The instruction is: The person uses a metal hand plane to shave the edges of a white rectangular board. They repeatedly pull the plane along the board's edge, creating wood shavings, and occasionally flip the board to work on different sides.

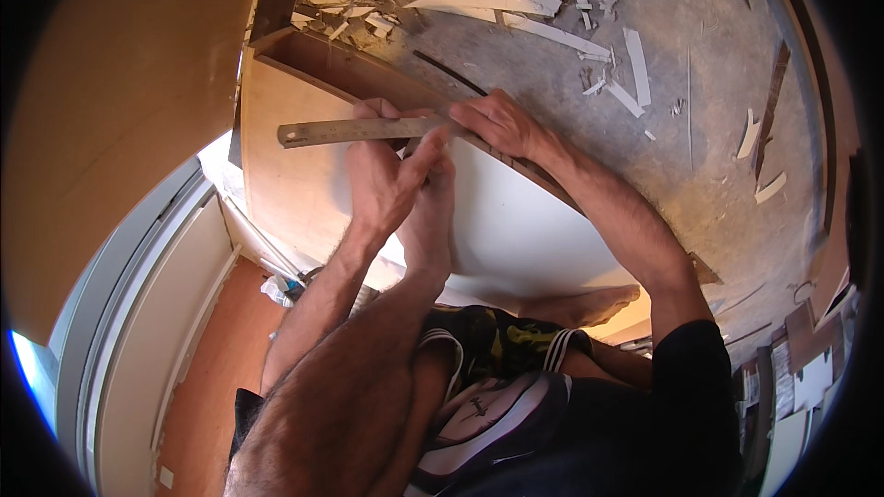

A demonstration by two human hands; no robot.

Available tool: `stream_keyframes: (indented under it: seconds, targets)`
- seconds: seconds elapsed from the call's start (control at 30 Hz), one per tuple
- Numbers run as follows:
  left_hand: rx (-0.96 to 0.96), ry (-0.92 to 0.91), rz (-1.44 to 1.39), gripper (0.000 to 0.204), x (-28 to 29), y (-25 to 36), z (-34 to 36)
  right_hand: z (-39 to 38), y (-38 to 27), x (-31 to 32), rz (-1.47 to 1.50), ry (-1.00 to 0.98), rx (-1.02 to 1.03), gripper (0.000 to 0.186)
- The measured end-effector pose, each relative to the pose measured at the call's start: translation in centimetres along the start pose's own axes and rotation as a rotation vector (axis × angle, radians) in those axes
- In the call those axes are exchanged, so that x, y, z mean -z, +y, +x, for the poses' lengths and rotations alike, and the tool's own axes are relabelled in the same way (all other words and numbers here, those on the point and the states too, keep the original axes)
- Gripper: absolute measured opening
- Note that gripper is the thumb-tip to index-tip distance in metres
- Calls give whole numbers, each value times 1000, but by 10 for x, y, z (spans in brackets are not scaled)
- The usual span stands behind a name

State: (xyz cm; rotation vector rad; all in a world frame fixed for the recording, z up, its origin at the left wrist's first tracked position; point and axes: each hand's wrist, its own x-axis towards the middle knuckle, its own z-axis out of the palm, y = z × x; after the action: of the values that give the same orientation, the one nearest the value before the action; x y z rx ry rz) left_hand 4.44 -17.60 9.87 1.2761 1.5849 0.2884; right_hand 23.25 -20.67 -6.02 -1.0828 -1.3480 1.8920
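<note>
A steel ruler (331,132) lies across the brown edge of a wooden panel (285,115), its rounded end sticking out to the left. My left hand (379,170) is closed around its middle, fingers curled over the far side. At the ruler's right end, the bent fingers of my right hand (497,124) pinch it against the edge; anything smaller between them is hidden. My raised left shin (341,396) slants up beside my left forearm, ending close to the left hand. White panel surface (506,212) shows below my right forearm.
Cut strips and shavings (479,5) litter the grey floor (681,175) beyond the panel. A dark thin strip (449,72) lies near the brown edge. My bare right foot (599,306) rests by the panel's near side. A tall brown board (129,101) stands at left.
</note>
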Motion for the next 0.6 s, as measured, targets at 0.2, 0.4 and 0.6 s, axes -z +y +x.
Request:
stream_keyframes:
  seconds: [0.2,0.4,0.6]
  targets:
    - [-32,56,143,50,-4,4,1,-4,3,-1,30,28,-33,63]
    - [43,40,176,55,-5,7,8,-3,14,-1,12,34,-16,62]
    - [-26,18,1,69,1,7,8,-3,12,-10,116,103,-65,57]
